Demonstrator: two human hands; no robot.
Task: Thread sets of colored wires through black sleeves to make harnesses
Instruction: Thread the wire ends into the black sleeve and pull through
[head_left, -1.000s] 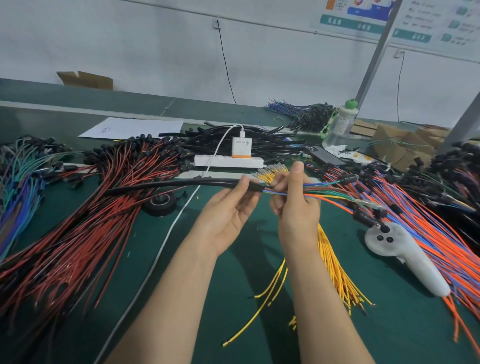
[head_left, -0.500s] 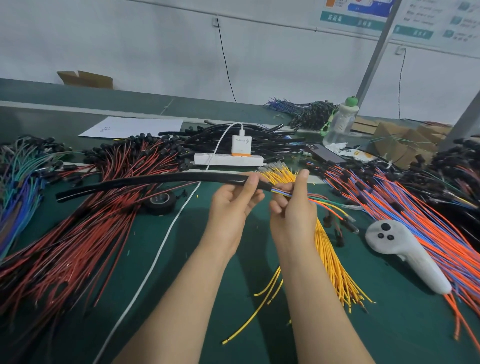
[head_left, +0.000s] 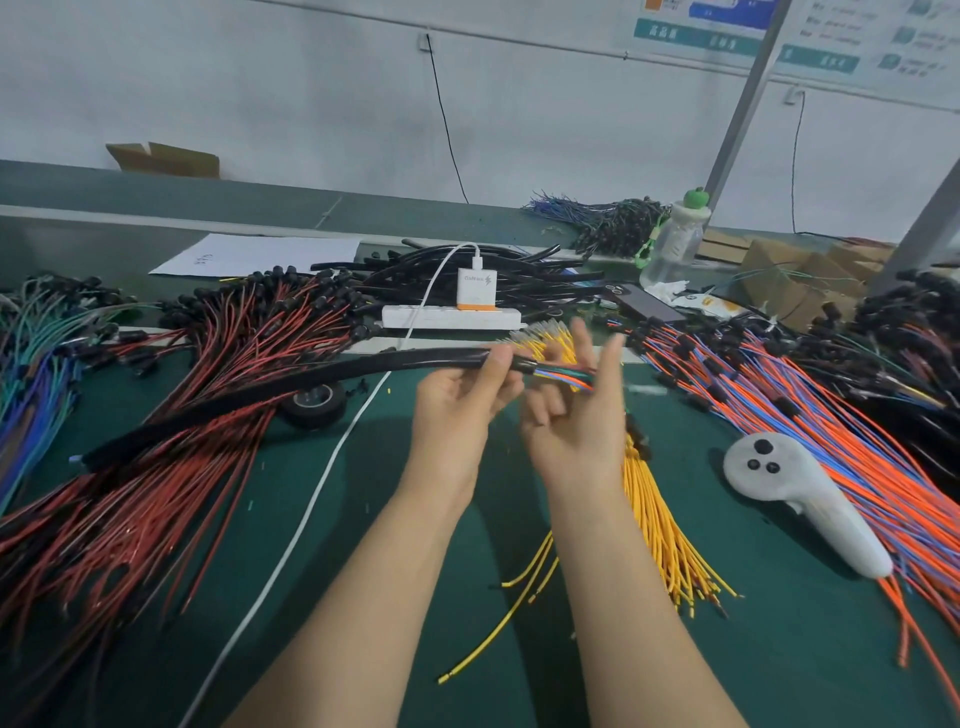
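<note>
- Above the green bench (head_left: 467, 649), mid-view, the left hand (head_left: 457, 400) pinches the black sleeve (head_left: 260, 397) between thumb and fingertips, close to its right end; the sleeve is held off the bench and slopes down to the left over the red-and-black wires (head_left: 156, 493)
- Out of the sleeve's right end comes a short bunch of colored wires (head_left: 563, 375), with green, blue, orange and red among them; it reaches toward the right hand (head_left: 576, 431)
- Just beside that end, the right hand is turned palm-up, its fingers spread and straight and blurred by motion; whether any finger touches the bunch I cannot tell
- Under the right wrist a fan of yellow wires (head_left: 660, 525) lies on the bench
- To the right lies a white controller (head_left: 800, 499) with 3 dark buttons; orange-and-blue wires (head_left: 831, 415) spread beyond it
- Behind the hands sit a black tape roll (head_left: 314, 408), a white power strip (head_left: 452, 317) with 1 white charger (head_left: 477, 288) plugged in, and a heap of spare black sleeves (head_left: 519, 275)
</note>
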